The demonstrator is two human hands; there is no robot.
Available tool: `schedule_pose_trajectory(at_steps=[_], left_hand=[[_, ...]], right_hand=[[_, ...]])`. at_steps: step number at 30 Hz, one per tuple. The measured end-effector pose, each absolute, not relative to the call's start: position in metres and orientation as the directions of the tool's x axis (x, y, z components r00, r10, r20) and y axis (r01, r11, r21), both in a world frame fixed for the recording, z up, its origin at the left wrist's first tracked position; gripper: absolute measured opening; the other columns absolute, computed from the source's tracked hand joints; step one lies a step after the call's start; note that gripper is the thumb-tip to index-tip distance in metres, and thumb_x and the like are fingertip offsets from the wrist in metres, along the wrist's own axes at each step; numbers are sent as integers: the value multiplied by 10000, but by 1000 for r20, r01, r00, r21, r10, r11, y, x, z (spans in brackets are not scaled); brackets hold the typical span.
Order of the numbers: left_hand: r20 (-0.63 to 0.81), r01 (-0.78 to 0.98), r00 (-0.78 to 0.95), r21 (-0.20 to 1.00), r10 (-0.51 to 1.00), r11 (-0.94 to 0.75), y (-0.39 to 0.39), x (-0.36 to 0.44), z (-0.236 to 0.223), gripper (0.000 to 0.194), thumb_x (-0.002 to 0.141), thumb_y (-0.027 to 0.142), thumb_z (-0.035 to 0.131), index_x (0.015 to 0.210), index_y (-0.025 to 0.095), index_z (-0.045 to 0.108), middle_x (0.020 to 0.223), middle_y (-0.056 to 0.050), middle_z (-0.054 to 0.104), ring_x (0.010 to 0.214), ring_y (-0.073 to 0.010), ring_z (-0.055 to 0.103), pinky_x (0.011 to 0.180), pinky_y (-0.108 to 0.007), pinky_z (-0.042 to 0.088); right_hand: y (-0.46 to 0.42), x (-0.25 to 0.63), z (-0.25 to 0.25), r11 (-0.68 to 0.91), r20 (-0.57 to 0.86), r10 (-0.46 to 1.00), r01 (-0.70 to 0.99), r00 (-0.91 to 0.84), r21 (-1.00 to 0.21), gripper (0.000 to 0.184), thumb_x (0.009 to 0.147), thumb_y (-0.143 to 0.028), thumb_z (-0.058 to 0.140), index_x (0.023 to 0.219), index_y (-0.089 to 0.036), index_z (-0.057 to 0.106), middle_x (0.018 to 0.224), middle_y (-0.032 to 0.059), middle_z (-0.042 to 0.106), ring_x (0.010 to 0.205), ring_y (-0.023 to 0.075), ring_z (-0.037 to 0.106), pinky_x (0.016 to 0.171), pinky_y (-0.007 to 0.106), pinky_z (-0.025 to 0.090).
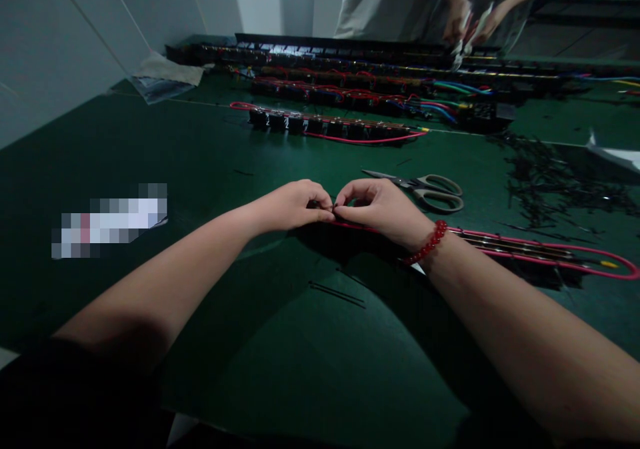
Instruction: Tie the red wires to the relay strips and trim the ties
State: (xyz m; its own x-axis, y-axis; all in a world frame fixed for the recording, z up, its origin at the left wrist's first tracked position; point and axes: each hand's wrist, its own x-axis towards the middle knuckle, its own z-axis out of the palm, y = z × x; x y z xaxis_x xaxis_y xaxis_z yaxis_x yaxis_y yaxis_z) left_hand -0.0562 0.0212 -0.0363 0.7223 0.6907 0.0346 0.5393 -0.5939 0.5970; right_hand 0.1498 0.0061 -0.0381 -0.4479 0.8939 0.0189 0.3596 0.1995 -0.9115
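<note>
My left hand (pixel 295 204) and my right hand (pixel 379 210) meet fingertip to fingertip over a long black strip with red wire (pixel 530 252) that lies across the green table (pixel 150 149). Both hands are curled in a pinch at the strip's left part; what sits between the fingertips is too small to make out. A red bead bracelet (pixel 426 244) circles my right wrist. Scissors (pixel 425 188) lie just behind my right hand.
Several wired black strips (pixel 340 126) lie in rows further back. A heap of black cut ties (pixel 555 182) is at the right. Two loose black ties (pixel 336 292) lie near me. Another person's hands (pixel 467 22) work at the far edge.
</note>
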Motion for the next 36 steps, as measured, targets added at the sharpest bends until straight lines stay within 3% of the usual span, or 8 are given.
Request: schedule_pose_trajectory(at_steps=[15, 36], left_hand=[[-10, 607, 662, 593, 749, -528, 21, -53, -35, 161, 829, 304, 655, 800, 159, 718, 824, -24, 664, 797, -163, 587, 711, -272, 416], [-37, 576, 603, 711, 797, -403, 18, -52, -36, 204, 785, 345, 685, 804, 150, 741, 763, -22, 667, 723, -148, 581, 657, -266, 420]], right_hand=[[7, 149, -39, 292, 87, 890, 413, -448, -863, 116, 711, -268, 700, 753, -162, 681, 750, 17, 687, 657, 120, 571, 623, 256, 439], [5, 149, -41, 333, 137, 894, 427, -427, -841, 88, 715, -250, 709, 739, -170, 680, 763, 24, 702, 677, 135, 595, 635, 270, 458]])
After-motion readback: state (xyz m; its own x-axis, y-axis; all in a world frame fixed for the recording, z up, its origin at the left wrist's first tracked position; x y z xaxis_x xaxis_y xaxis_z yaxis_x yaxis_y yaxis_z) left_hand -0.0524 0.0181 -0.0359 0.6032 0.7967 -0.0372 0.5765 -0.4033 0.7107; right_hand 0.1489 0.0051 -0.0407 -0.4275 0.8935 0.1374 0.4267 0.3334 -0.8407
